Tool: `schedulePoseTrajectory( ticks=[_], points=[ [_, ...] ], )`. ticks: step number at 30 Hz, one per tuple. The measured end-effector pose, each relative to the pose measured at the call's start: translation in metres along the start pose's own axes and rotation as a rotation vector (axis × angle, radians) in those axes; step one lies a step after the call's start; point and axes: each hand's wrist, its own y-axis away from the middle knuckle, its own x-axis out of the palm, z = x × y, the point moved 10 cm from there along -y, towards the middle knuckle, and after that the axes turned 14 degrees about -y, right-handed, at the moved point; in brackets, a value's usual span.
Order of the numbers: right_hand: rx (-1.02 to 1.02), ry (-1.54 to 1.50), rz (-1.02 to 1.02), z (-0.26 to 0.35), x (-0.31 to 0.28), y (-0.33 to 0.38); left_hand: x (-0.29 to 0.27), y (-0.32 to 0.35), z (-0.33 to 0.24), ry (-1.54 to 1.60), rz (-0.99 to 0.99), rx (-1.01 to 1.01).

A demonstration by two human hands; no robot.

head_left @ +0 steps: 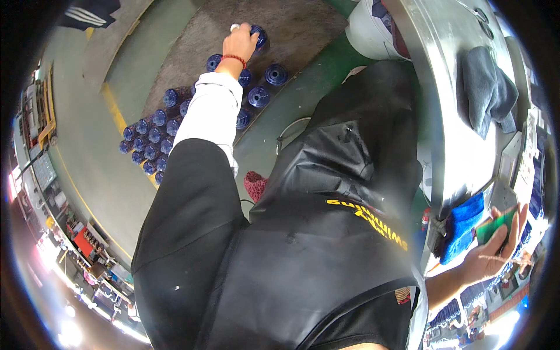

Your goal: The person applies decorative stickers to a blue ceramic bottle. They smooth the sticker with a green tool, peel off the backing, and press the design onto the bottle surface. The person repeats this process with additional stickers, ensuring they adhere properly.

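My left hand reaches far down to the floor and closes on the top of a blue bottle; a small white cap shows by the fingers. The wrist carries a red bracelet above a white cuff and a black sleeve. Several more blue bottles stand packed together on the floor to the left of that arm, others just right of the wrist. My right hand is at the lower right by the metal table, holding a flat green pad.
A shiny metal table runs along the right, with a grey cloth and a blue cloth on it. My black apron fills the middle. A yellow line crosses the green floor; a red scrubber lies near my legs.
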Motion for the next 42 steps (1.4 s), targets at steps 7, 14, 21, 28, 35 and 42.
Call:
schedulePoseTrajectory(
  ticks=[7, 14, 21, 28, 35, 42],
  points=[
    [0.200, 0.298, -0.112, -0.023, -0.041, 0.006, 0.108, 0.026, 0.023, -0.024, 0.239, -0.267],
    [0.212, 0.197, -0.174, -0.038, -0.059, 0.012, 0.134, 0.046, 0.026, -0.068, 0.310, -0.382],
    [0.132, 0.100, -0.099, -0.051, -0.113, 0.011, 0.172, 0.056, -0.022, -1.026, 0.504, 0.583],
    [0.431, -0.074, -0.404, -0.245, -0.232, -0.087, 0.076, 0.055, -0.005, 0.069, 0.092, -0.144],
    [0.874, 0.288, -0.675, -0.485, -0.360, -0.169, -0.100, 0.116, -0.074, 0.653, -0.034, -0.085],
    [0.527, 0.590, -0.618, -0.525, -0.388, -0.161, -0.297, 0.090, -0.205, 0.604, -0.292, 0.239]
  ],
)
